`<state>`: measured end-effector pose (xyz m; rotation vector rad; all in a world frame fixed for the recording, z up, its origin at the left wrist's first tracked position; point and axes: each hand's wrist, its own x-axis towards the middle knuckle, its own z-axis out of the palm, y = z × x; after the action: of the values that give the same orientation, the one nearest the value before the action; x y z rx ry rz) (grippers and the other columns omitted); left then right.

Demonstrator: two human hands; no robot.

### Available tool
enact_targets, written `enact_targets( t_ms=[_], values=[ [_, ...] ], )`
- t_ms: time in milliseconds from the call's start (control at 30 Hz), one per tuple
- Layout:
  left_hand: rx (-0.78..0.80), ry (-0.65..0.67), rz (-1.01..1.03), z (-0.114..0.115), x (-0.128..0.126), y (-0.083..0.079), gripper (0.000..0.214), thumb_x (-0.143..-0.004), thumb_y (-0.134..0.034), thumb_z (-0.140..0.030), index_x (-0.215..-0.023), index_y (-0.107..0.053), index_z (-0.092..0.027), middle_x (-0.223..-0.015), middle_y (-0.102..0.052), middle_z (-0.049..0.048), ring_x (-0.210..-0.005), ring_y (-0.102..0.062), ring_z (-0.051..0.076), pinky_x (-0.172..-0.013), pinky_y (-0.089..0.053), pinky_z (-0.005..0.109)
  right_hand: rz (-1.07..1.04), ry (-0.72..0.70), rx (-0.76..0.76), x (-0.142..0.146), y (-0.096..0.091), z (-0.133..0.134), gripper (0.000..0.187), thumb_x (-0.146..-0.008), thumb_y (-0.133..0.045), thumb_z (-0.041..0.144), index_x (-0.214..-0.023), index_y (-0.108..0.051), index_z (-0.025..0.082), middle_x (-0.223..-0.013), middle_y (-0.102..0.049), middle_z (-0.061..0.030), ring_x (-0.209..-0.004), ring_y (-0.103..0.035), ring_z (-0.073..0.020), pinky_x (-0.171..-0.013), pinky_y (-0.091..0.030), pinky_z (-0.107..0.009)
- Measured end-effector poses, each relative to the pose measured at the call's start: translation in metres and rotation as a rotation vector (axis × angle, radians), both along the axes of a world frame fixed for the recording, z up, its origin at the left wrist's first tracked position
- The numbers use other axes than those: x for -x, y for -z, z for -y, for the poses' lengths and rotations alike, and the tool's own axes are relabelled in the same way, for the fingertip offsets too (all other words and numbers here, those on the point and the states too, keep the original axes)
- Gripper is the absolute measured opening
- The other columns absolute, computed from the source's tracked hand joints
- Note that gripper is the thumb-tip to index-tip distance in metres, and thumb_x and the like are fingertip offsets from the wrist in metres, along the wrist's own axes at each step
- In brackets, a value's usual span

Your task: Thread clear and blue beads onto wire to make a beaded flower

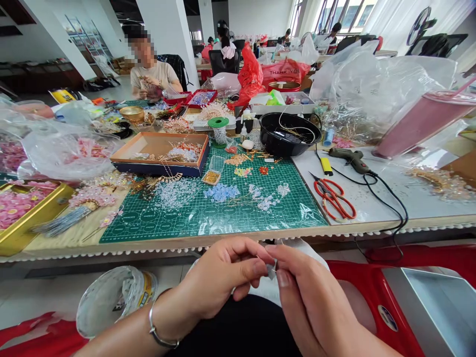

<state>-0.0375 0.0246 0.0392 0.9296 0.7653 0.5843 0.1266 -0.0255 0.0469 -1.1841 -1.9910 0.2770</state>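
1. The left hand (219, 277) and right hand (308, 302) worked close together above the lap (234, 329).
2. Their fingertips (283, 277) were clamped on a small grey piece (271, 271), held steady between them.

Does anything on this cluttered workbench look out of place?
The pink drink cup at the table's right end looks tilted, leaning into the clear plastic bag rather than standing upright, though the wide lens may exaggerate this. Loose beads also lie heaped directly on the green cutting mat.
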Motion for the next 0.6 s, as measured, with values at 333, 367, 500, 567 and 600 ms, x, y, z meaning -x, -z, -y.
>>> enact_targets(
  t_ms=[333, 367, 500, 567, 600],
  values=[
    [-0.774, -0.037, -0.505, -0.001, 0.004, -0.011, 0.017, -0.083, -0.061, -0.027, -0.069, -0.06, -0.017, -0.069, -0.058, 0.0012, -0.066, -0.05, 0.012, -0.06, -0.037, 0.024, -0.245, 0.047, 0.543, 0.002, 0.013, -0.005, 0.011, -0.089, -0.048, 0.025, -0.079, -0.051, 0.022, -0.058, -0.05, 0.0045, -0.049, -0.047, -0.0115, -0.043, -0.041, -0.021],
    [-0.785, -0.03, -0.499, -0.001, 0.005, -0.012, 0.017, -0.083, -0.061, -0.026, -0.069, -0.059, -0.017, -0.068, -0.057, 0.0009, -0.066, -0.05, 0.012, -0.06, -0.037, 0.023, -0.241, 0.045, 0.579, -0.001, 0.013, -0.005, 0.014, -0.088, -0.046, 0.024, -0.075, -0.049, 0.022, -0.056, -0.047, 0.0052, -0.048, -0.045, -0.0113, -0.042, -0.039, -0.02],
    [-0.758, -0.065, -0.443, -0.003, 0.006, -0.013, 0.015, -0.081, -0.062, -0.021, -0.067, -0.057, -0.018, -0.066, -0.054, -0.0006, -0.063, -0.048, 0.01, -0.057, -0.036, 0.021, -0.2, 0.02, 0.561, -0.012, 0.011, -0.004, 0.015, -0.081, -0.042, 0.011, -0.081, -0.051, 0.022, -0.075, -0.061, 0.0007, -0.068, -0.059, -0.0136, -0.061, -0.049, -0.024],
    [-0.739, -0.052, -0.447, -0.004, 0.003, -0.013, 0.015, -0.079, -0.063, -0.019, -0.066, -0.056, -0.017, -0.066, -0.053, -0.0011, -0.062, -0.047, 0.01, -0.056, -0.036, 0.021, -0.193, 0.02, 0.521, -0.016, 0.009, -0.003, 0.024, -0.078, -0.045, 0.009, -0.095, -0.053, 0.023, -0.095, -0.065, -0.0023, -0.089, -0.062, -0.0158, -0.078, -0.051, -0.028],
    [-0.734, -0.031, -0.459, -0.005, 0.0, -0.012, 0.014, -0.078, -0.063, -0.018, -0.065, -0.056, -0.017, -0.066, -0.053, -0.0013, -0.061, -0.046, 0.01, -0.056, -0.036, 0.021, -0.201, 0.02, 0.52, -0.016, 0.009, -0.002, 0.026, -0.078, -0.046, 0.01, -0.099, -0.052, 0.023, -0.098, -0.065, -0.0027, -0.091, -0.062, -0.016, -0.08, -0.051, -0.029]
  ],
)
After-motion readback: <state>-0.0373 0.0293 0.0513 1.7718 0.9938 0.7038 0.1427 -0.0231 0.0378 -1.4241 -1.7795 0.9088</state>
